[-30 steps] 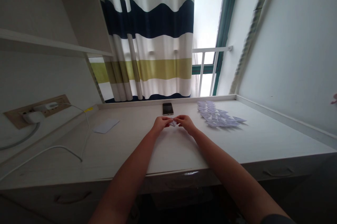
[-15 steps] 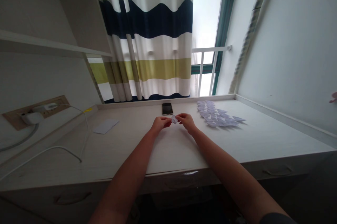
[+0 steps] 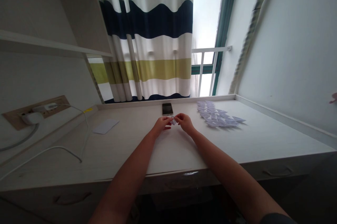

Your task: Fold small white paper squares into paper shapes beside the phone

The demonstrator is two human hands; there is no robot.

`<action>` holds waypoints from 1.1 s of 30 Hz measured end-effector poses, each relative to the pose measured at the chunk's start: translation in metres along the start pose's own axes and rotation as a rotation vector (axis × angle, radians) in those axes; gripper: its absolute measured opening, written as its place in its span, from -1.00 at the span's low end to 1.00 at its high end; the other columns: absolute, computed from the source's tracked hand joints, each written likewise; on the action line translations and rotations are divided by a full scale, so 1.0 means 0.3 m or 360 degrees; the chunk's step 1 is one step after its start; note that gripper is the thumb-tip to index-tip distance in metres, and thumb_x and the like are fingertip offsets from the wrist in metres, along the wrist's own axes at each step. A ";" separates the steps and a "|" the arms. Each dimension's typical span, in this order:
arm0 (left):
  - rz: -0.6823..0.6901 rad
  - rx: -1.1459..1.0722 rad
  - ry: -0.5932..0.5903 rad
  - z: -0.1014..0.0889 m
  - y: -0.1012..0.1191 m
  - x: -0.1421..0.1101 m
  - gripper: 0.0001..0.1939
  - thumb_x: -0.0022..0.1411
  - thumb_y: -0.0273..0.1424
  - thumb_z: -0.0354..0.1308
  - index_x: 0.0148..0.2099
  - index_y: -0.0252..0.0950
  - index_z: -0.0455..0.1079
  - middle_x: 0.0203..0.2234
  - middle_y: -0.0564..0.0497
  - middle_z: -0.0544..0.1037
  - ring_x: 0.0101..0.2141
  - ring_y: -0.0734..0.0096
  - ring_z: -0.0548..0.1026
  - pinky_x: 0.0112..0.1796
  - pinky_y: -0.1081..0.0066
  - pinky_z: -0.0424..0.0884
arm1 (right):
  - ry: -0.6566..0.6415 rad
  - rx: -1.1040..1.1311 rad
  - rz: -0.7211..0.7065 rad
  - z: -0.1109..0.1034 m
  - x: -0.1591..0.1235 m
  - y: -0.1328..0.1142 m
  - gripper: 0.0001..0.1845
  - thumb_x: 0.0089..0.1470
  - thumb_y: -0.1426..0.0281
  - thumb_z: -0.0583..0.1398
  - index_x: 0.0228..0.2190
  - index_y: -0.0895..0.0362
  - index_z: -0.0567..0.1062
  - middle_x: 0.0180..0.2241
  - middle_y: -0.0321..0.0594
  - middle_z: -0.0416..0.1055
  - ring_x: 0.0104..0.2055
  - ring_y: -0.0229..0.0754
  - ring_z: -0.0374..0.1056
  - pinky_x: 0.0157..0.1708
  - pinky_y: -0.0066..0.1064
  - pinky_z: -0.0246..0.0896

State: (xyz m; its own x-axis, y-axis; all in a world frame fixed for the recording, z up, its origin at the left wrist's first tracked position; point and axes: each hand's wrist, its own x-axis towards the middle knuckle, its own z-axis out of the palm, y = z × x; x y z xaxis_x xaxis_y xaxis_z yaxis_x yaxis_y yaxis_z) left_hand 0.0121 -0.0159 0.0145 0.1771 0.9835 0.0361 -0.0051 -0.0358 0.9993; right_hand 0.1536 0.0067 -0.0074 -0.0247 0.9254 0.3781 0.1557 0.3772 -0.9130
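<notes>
Between my two hands is a small folded piece of white paper (image 3: 173,121), held above the desk. My left hand (image 3: 161,125) pinches its left side with the fingertips. From the right, my right hand (image 3: 184,123) grips the paper's upper edge between thumb and finger. The fingers cover part of the paper, so its full shape is hidden. Just beyond my hands lies a dark phone (image 3: 167,109). Off to the right sits a cluster of several folded white paper pieces (image 3: 219,117) with pointed ends.
Flat white paper sheets (image 3: 106,126) lie on the left of the white desk (image 3: 179,153). A white cable (image 3: 65,147) runs from the wall socket (image 3: 39,110) across the desk's left side. A raised rim edges the back, below a striped curtain (image 3: 150,52).
My right hand has shifted slightly left, closer to my left hand, and the paper between them has turned a little. The other things stay where they were.
</notes>
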 end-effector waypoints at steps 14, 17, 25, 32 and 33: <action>0.0020 -0.0122 0.0002 -0.001 0.001 -0.005 -0.61 -0.24 -0.16 0.28 -0.41 -0.37 0.42 -0.52 -0.02 0.46 -0.48 0.51 0.38 -0.34 0.41 0.32 | -0.0108 0.0209 0.0076 0.000 -0.013 -0.035 -0.75 -0.24 0.24 0.21 -0.57 0.18 0.37 -0.63 -0.33 0.32 -0.58 -0.36 0.21 -0.58 -0.49 0.13; 0.0059 -0.0072 0.0025 0.000 -0.001 -0.004 -0.63 -0.24 -0.17 0.28 -0.44 -0.38 0.42 -0.54 -0.01 0.45 -0.49 0.51 0.38 -0.35 0.42 0.31 | -0.0145 0.0234 0.0141 -0.002 -0.022 -0.055 -0.76 -0.25 0.25 0.21 -0.56 0.19 0.39 -0.62 -0.32 0.33 -0.58 -0.36 0.21 -0.58 -0.49 0.11; 0.0050 0.0018 -0.0040 0.004 -0.002 -0.004 -0.65 -0.25 -0.19 0.29 -0.50 -0.40 0.42 -0.58 0.00 0.44 -0.49 0.49 0.38 -0.36 0.40 0.32 | -0.0162 0.0220 0.0128 -0.010 -0.024 -0.056 -0.79 -0.26 0.28 0.19 -0.59 0.19 0.41 -0.64 -0.35 0.30 -0.58 -0.35 0.16 -0.56 -0.48 0.05; 0.0152 0.0044 0.0008 0.001 -0.003 0.000 -0.71 -0.22 -0.26 0.29 -0.47 -0.39 0.44 -0.57 -0.01 0.46 -0.52 0.50 0.38 -0.36 0.39 0.35 | -0.0119 0.0284 0.0169 -0.007 -0.026 -0.062 -0.81 -0.27 0.28 0.19 -0.60 0.17 0.38 -0.65 -0.37 0.27 -0.59 -0.36 0.16 -0.57 -0.49 0.03; 0.0176 0.0061 0.0023 0.001 -0.005 0.003 -0.72 -0.22 -0.26 0.29 -0.48 -0.39 0.45 -0.58 -0.01 0.46 -0.52 0.50 0.38 -0.37 0.40 0.35 | -0.0141 0.0284 0.0191 -0.007 -0.026 -0.063 -0.79 -0.27 0.27 0.19 -0.59 0.18 0.39 -0.65 -0.36 0.29 -0.59 -0.35 0.16 -0.57 -0.49 0.04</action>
State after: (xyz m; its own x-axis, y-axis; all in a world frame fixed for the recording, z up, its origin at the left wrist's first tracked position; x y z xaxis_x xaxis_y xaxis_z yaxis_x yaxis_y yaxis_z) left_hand 0.0126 -0.0150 0.0131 0.1631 0.9757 0.1467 0.0138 -0.1509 0.9885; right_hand 0.1530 -0.0078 0.0072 -0.1043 0.9607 0.2573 -0.0141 0.2573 -0.9662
